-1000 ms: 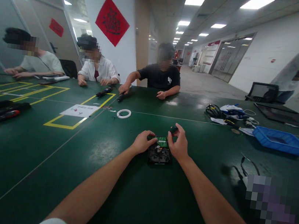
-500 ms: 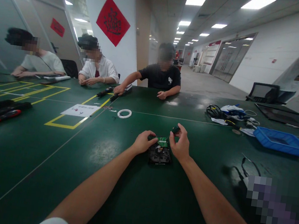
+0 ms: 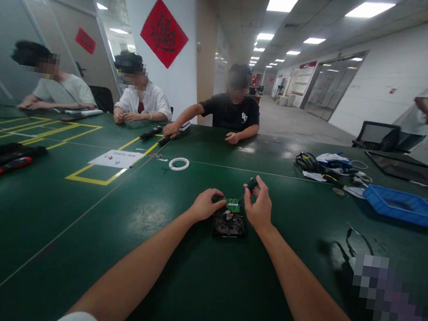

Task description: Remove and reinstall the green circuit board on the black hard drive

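Note:
A black hard drive (image 3: 228, 223) with a green circuit board (image 3: 233, 205) on its far end lies on the green table (image 3: 181, 283). My left hand (image 3: 205, 204) is curled against the drive's far left corner and grips it. My right hand (image 3: 258, 207) hovers at the drive's right side, fingers pinched round a small black tool handle (image 3: 251, 183) held upright over the circuit board.
Three people sit across the table, one with a hand on a black tool (image 3: 169, 137). A white ring (image 3: 178, 163), a paper sheet (image 3: 116, 158), yellow floor-style markings, red-handled tools (image 3: 10, 161), cables (image 3: 307, 161) and a blue tray (image 3: 405, 204) lie around. Another person stands far right.
My hands stay on the drive; the right hand has turned slightly on the tool. The seated person in black has slid a hand along the table. The standing person has shifted.

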Action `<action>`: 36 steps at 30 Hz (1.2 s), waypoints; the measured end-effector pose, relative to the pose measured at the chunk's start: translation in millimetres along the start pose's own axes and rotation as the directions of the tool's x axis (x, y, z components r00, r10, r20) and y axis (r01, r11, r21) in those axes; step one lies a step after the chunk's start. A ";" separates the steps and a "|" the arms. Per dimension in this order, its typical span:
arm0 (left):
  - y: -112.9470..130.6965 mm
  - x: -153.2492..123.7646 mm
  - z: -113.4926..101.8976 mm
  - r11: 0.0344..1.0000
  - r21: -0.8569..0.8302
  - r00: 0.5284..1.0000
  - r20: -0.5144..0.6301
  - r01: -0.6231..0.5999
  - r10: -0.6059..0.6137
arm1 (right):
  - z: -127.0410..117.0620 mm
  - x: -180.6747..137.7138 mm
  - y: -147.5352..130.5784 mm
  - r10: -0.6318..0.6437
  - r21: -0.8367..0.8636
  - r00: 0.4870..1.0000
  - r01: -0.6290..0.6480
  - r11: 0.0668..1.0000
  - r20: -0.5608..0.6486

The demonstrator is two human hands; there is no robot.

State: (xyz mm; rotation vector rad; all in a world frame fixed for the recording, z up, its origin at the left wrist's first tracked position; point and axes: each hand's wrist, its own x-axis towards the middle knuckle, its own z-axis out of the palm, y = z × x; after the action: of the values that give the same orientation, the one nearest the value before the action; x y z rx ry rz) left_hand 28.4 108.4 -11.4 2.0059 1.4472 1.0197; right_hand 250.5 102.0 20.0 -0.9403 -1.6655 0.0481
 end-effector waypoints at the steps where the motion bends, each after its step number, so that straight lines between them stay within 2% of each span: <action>1: -0.6 0.2 -1.2 1.000 -0.022 1.000 0.025 0.007 -0.006 | -0.5 0.6 -0.7 -0.009 -0.025 1.000 0.008 1.000 -0.012; 6: -4.2 1.2 -4.6 0.991 -0.128 0.994 0.106 0.040 -0.026 | -2.8 3.1 -5.2 -0.051 -0.083 0.999 0.051 0.995 -0.001; 10: -5.7 1.3 -3.9 0.988 -0.134 0.992 0.117 0.071 -0.056 | -2.2 4.4 -7.4 -0.045 -0.034 0.999 0.045 0.998 0.017; 15: -6.5 1.5 -2.5 0.992 -0.118 0.995 0.092 0.042 -0.032 | -4.4 5.8 -8.9 -0.044 -0.107 0.999 0.045 0.993 0.013; 20: -8.5 1.6 -2.1 0.990 -0.133 0.993 0.113 0.056 -0.041 | -3.0 5.7 -8.2 -0.059 -0.083 0.998 0.061 0.995 0.017; 28: -3.9 1.3 -7.6 0.945 -0.261 0.962 0.238 0.198 -0.135 | -4.5 5.9 -9.3 -0.076 -0.138 0.996 0.081 0.987 0.042; 32: -5.1 2.5 -6.1 0.958 -0.222 0.967 0.217 0.182 -0.134 | -2.3 5.3 -7.1 -0.075 -0.071 0.996 0.078 0.994 0.054; 36: -9.6 2.3 -0.7 0.984 -0.145 0.988 0.126 0.104 -0.086 | -3.4 5.5 -8.5 -0.063 -0.127 0.998 0.065 0.990 0.020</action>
State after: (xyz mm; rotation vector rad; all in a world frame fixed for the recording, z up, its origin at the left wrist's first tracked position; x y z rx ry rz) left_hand 22.5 113.8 -17.2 1.8394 1.3473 0.9235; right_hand 248.7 98.0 29.8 -0.9836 -1.7285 -0.0960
